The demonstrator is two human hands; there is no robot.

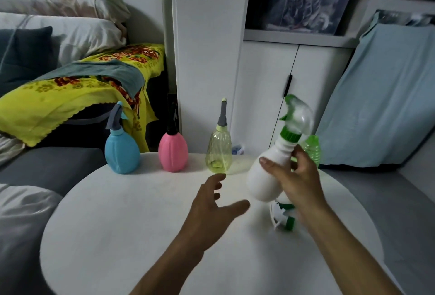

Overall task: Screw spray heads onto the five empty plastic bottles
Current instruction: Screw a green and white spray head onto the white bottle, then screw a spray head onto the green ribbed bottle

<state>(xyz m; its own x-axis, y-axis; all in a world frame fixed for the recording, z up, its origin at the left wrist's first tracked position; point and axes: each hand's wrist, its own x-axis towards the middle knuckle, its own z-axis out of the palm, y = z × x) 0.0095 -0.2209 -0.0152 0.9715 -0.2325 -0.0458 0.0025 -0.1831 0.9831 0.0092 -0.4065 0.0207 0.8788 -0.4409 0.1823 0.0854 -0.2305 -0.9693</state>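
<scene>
Nearest, the left hand [213, 203] is hovering over the round white worktop [117, 224], its grip released, fingers spread and holding nothing. Just right of it, a loose green-and-white spray head [283, 218] is lying on the worktop under the right hand [297, 177], whose grip is grasping the white bottle [267, 177] tilted above the surface; a blurred green-and-white spray head [297, 115] is sitting on its neck. Behind that hand, a green bottle [312, 148] is partly showing. Farther back, along the far edge, a yellow-green bottle [219, 153], a pink bottle [173, 151] and a blue bottle [122, 151] are standing upright in a row, each wearing a spray top
</scene>
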